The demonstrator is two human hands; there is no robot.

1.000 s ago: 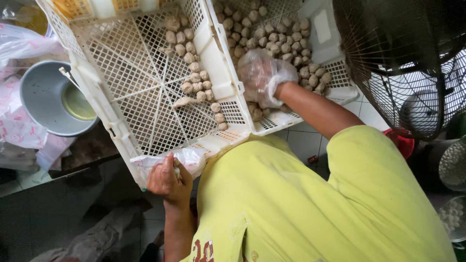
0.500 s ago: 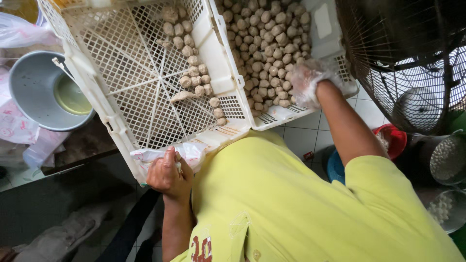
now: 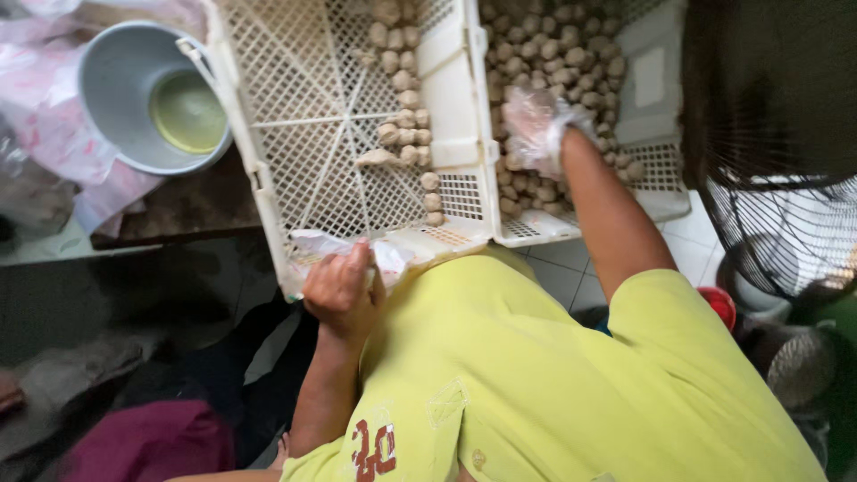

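Observation:
Two white lattice crates lie side by side. The left crate (image 3: pixel 295 134) has a column of pale round balls (image 3: pixel 406 98) along its right side. The right crate (image 3: pixel 652 178) holds a dense pile of the same balls (image 3: pixel 580 62). My right hand (image 3: pixel 534 125), in a crumpled clear plastic glove, is down in that pile with its fingers curled around some balls. My left hand (image 3: pixel 344 287) grips a clear plastic bag (image 3: pixel 393 254) at the near edge of the left crate. My yellow-green shirt fills the bottom of the view.
A grey bucket (image 3: pixel 120 80) with a yellowish lid inside stands at the upper left, on pink and clear plastic bags. A black wire fan guard (image 3: pixel 786 214) hangs at the right. Below it are a red bowl (image 3: pixel 721 303) and tiled floor.
My right hand has come back left from the right crate's far right side into the middle of the pile. My left hand stays on the bag.

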